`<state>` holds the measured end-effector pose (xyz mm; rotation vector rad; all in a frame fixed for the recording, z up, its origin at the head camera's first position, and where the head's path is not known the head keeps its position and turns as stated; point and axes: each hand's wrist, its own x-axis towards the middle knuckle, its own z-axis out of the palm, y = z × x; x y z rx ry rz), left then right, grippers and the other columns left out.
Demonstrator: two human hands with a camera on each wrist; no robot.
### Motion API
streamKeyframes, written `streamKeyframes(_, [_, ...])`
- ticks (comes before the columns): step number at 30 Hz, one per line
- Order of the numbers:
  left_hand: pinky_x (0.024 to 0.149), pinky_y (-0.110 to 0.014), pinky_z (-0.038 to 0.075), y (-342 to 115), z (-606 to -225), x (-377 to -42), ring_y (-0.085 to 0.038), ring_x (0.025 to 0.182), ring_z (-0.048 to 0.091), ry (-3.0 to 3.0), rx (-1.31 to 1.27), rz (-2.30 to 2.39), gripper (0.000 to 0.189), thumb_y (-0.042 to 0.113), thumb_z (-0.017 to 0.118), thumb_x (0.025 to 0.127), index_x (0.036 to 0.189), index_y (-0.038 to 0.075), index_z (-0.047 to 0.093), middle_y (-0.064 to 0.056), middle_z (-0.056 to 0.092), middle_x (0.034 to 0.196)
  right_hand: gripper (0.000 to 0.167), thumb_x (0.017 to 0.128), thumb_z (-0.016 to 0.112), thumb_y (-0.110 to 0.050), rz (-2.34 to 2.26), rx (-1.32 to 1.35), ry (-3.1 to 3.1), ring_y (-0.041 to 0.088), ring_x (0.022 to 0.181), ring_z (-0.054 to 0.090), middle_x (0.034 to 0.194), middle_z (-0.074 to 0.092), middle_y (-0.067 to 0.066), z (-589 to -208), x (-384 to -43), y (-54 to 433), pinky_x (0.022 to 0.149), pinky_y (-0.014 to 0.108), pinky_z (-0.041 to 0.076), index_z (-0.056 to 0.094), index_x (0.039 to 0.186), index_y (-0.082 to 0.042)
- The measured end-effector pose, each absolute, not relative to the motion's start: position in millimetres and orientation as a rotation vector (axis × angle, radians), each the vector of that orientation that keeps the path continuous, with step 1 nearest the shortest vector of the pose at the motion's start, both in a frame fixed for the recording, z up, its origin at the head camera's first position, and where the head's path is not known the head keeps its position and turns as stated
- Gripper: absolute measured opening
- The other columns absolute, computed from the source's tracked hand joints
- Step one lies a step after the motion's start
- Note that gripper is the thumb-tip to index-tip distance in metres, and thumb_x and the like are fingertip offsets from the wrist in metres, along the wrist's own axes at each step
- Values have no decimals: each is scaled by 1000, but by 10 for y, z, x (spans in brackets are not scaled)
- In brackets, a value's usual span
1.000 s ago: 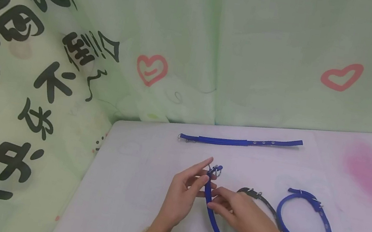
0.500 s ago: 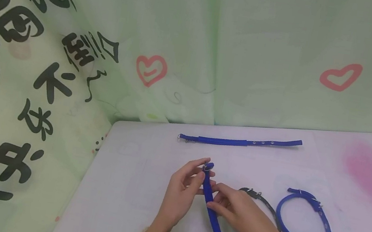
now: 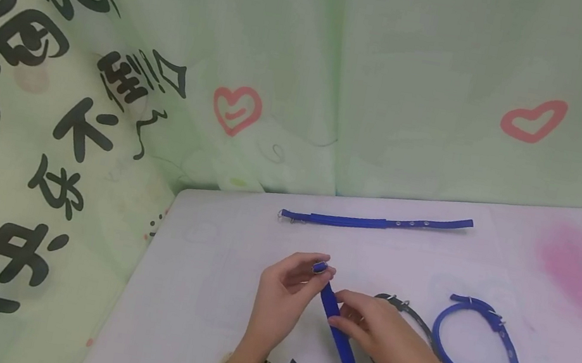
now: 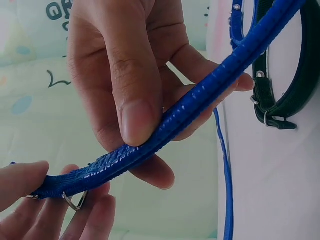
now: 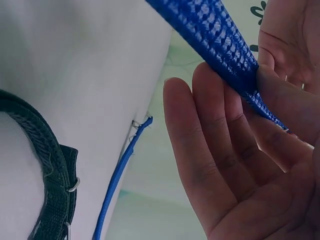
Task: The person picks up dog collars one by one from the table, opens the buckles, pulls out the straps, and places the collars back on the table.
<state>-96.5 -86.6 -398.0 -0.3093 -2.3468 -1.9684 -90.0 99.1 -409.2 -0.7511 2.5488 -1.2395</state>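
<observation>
Pinching the ringed end of a blue strap (image 3: 346,348) with the left hand (image 3: 277,309) and its wide stretch with the right hand (image 3: 388,339). Held aslant over the white counter (image 3: 208,296), perhaps touching it lower down, where cut off from view. Partly covered by the right hand, a dark collar (image 5: 57,190). Just beside, a looped blue collar (image 3: 489,315). Farther back, a straight eyeleted strap (image 3: 350,222).

Green curtain (image 3: 426,101) behind white table (image 3: 189,306)
</observation>
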Motion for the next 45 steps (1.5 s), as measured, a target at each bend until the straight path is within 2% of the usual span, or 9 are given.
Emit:
streamKeyframes(13, [90,-29,57,-896,-4016,-986,-18,98,73,-2315,-422,-2061,26,9,71,91,117,9,70,-11,75,106,13,96,65,-30,-1167,-731,2589,-2,68,53,76,59,-14,-4091,-888,1040,61,19,50,60,94,-18])
streamKeyframes(20, [91,-28,57,-940,-4007,-989,-14,100,72,-2387,-470,-1989,28,11,70,92,119,15,70,-4,75,107,16,98,61,-34,-1189,-785,2573,-2,68,52,74,57,-15,-4108,-891,1077,61,20,49,59,91,-19])
streamKeyframes(27, [95,-30,55,-987,-4013,-1001,-20,110,69,-2384,-608,-2035,31,9,60,99,129,13,63,-10,72,116,19,101,56,-36,-1280,-833,2498,-1,65,51,71,54,-12,-4156,-901,1138,59,20,46,59,93,-20])
streamKeyframes(36, [92,-33,57,-983,-4045,-1012,-26,108,69,-2335,-671,-2122,29,10,50,104,133,9,57,-17,70,115,18,101,57,-34,-1329,-803,2412,3,66,53,72,55,-9,-4131,-926,1147,60,20,46,61,95,-17])
streamKeyframes(40, [91,-33,58,-990,-4057,-1026,-26,107,69,-2341,-662,-2089,28,15,52,104,130,8,59,-15,71,114,18,100,58,-33,-1330,-806,2394,7,67,56,74,57,-11,-4133,-936,1152,61,21,47,62,98,-16])
streamKeyframes(45, [94,-31,56,-994,-4051,-1018,-19,107,70,-2361,-590,-1991,27,17,60,100,124,8,65,-10,73,112,19,100,58,-34,-1316,-817,2389,3,69,55,75,58,-13,-4132,-944,1163,62,21,49,63,99,-16])
